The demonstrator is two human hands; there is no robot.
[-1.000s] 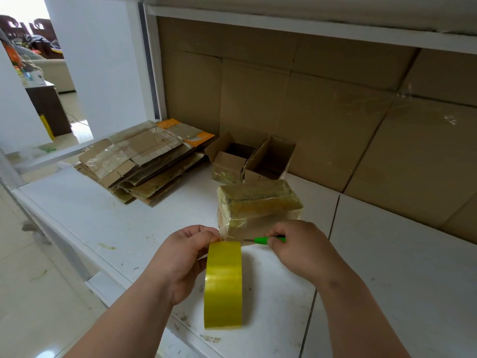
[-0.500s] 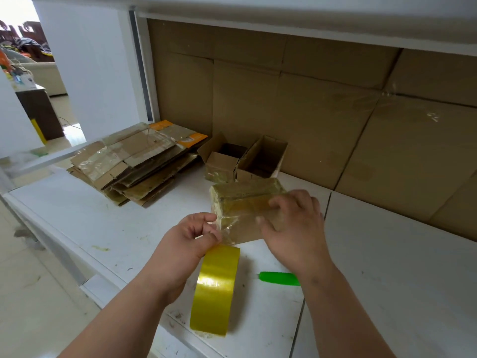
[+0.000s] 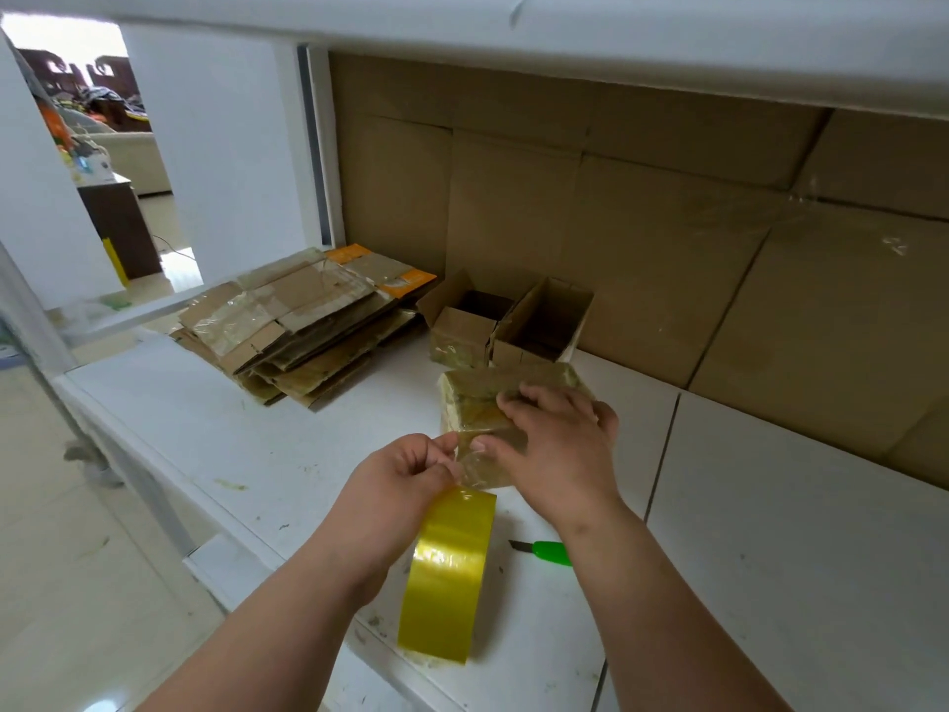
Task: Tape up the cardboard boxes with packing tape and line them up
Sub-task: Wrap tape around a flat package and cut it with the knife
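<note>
Small box sits on the white bench, mid-bench just ahead of both hands, already wrapped in glossy tape. Right hand lies flat with spread fingers on its top and near face, pressing tape down. Left hand is curled, pinching the loose strip where it leaves the tape roll, which stands on edge just below. Green knife lies on the bench beside the roll, untouched. Two open boxes wait against the cardboard back wall, flattened cardboard stacked to their left. Probably light and hollow, so likely to slide or dent under a hard push; taped skin looks slick. Best held by opposite side faces near the corners, palm steadying the top
</note>
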